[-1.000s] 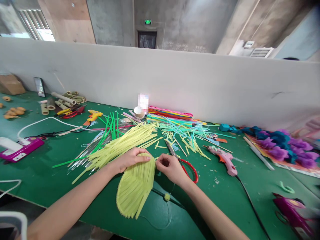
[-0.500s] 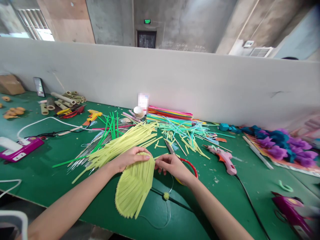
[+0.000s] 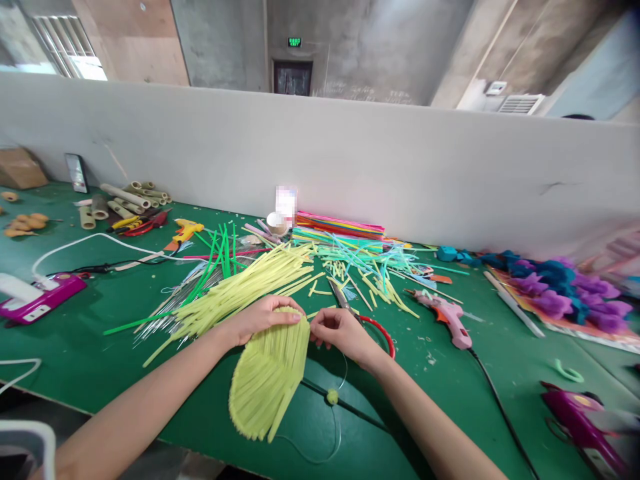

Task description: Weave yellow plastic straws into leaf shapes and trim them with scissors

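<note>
My left hand point(image 3: 270, 319) grips the top of a rounded, leaf-like piece made of yellow-green pipe cleaners point(image 3: 267, 380), thumb on its front. Its strips fan downward, tilted over the near side of the table. At the piece's upper right edge, my right hand point(image 3: 335, 332) has thumb and forefinger pinched together; whatever lies between the fingertips is too small to make out. Scissors with red handles point(image 3: 384, 335) lie partly behind my right hand. Below it, a dark rod point(image 3: 357, 412) carries a small yellow-green ball point(image 3: 333, 397), with thin clear line looping nearby.
Loose yellow pipe cleaners point(image 3: 250, 280) are heaped beyond my hands, with green and turquoise ones around. A pink glue gun point(image 3: 450, 319) lies to the right, a yellow one point(image 3: 188, 231) at left. Purple power strips point(image 3: 45, 297) and bamboo pieces point(image 3: 130, 200) also occupy the green table.
Almost nothing differs. Both hands stay at the pipe-cleaner piece, with only a very slight shift of the right fingers and of the camera view.
</note>
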`<state>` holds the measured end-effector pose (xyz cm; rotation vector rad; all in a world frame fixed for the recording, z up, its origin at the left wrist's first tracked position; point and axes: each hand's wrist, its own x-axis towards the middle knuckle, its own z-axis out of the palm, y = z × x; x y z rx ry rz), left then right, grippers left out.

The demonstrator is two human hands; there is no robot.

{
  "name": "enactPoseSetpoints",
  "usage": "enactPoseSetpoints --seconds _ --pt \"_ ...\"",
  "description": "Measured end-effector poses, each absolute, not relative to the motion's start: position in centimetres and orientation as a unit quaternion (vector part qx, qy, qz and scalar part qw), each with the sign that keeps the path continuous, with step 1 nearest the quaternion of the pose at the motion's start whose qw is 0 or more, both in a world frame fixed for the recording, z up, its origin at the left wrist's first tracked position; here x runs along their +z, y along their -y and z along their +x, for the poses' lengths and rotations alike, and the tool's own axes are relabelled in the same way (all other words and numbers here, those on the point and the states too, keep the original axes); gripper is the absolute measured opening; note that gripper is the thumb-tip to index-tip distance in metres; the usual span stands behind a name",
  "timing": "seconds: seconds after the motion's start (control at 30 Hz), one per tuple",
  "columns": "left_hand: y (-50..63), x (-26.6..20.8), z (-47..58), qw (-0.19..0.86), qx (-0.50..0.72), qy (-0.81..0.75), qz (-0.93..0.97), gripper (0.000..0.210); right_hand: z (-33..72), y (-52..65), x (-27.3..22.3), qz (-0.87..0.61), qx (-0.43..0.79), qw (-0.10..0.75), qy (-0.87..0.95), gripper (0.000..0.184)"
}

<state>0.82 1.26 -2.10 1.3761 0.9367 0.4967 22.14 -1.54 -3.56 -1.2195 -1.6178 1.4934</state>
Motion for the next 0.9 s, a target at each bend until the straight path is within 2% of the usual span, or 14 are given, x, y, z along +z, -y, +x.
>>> enactPoseSetpoints --seconds 0.4,0.73,0.9 --pt "-1.09 -2.05 0.88 0.645 0.215 -0.417 0.603 0.035 21.78 1.70 -4.01 -0.466 0.545 0.329 0.614 0.013" --pt "-1.10 -1.88 0.71 0.660 0.218 -0.416 0.587 0.035 22.15 1.56 -3.22 -0.453 0.579 0.283 0.616 0.029" --pt "-1.11 -1.94 0.74 0.658 0.224 -0.416 0.586 0.033 22.24 1.62 -3.45 -0.447 0.573 0.251 0.639 0.026"
